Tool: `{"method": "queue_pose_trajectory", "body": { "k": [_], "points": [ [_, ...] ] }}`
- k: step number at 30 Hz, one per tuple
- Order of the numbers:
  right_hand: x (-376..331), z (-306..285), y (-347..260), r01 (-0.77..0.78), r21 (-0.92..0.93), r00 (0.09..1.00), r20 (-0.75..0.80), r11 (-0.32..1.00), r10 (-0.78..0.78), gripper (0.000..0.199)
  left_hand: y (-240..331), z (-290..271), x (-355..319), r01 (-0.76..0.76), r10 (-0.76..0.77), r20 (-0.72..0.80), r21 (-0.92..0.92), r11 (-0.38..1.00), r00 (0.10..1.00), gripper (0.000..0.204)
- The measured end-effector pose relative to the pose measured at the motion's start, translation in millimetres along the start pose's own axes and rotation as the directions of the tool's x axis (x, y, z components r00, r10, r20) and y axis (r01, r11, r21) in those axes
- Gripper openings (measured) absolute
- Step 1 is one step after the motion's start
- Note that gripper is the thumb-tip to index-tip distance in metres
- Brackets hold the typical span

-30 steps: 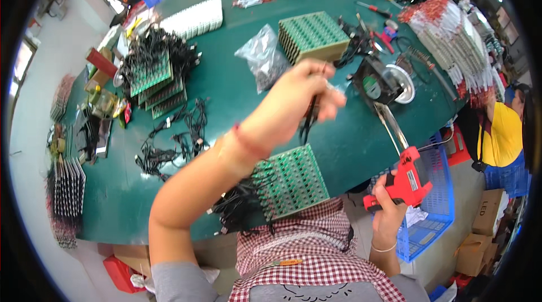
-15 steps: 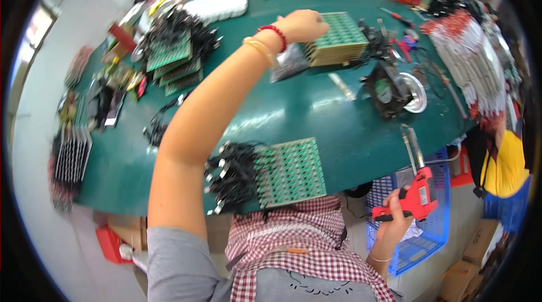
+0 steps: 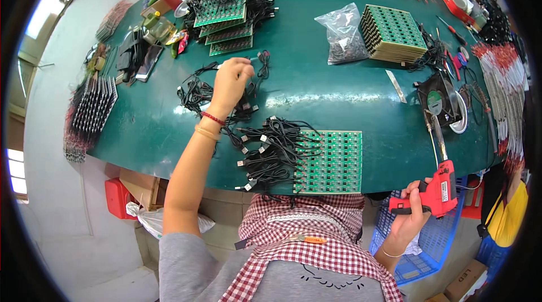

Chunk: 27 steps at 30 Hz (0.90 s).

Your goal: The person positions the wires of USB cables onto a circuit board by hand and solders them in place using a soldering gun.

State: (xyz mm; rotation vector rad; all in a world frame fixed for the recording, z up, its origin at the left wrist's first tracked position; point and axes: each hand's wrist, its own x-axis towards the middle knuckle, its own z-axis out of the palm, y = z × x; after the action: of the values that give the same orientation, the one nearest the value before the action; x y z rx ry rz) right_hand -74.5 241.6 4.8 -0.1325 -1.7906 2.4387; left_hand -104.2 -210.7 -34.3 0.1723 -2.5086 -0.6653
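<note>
My right hand [image 3: 411,218], at the table's front edge, grips a red soldering gun [image 3: 433,193] by its handle, the long metal tip pointing up and away. My left hand [image 3: 230,81] reaches over a loose heap of black USB cables [image 3: 196,94], its fingers curled together. A thin cable end shows beside the fingertips, but what they pinch, if anything, cannot be made out. Before me lies a green circuit board panel [image 3: 333,162], with several black USB cables [image 3: 270,152] running off its left side, their plugs toward the left.
A stack of green panels [image 3: 395,31] stands at the back right beside a plastic bag [image 3: 342,36] of small dark parts. Cabled panels [image 3: 226,20] pile up back left. A small black fan [image 3: 437,101] and white dish [image 3: 460,111] sit right. Below is a blue basket [image 3: 420,262].
My left hand has come back from the panel stack and moved left to the loose cables. The view has shifted. My right hand still holds the soldering gun.
</note>
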Motion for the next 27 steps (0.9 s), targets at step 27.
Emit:
{"method": "queue_pose_trajectory", "body": {
  "k": [27],
  "points": [
    [-38, 86, 17, -0.363, -0.246, 0.827, 0.361, 0.899, 0.432, 0.015, 193, -3, -126, 0.652, -0.079, 0.709, -0.591, 0.475, 0.701, 0.005]
  ]
}}
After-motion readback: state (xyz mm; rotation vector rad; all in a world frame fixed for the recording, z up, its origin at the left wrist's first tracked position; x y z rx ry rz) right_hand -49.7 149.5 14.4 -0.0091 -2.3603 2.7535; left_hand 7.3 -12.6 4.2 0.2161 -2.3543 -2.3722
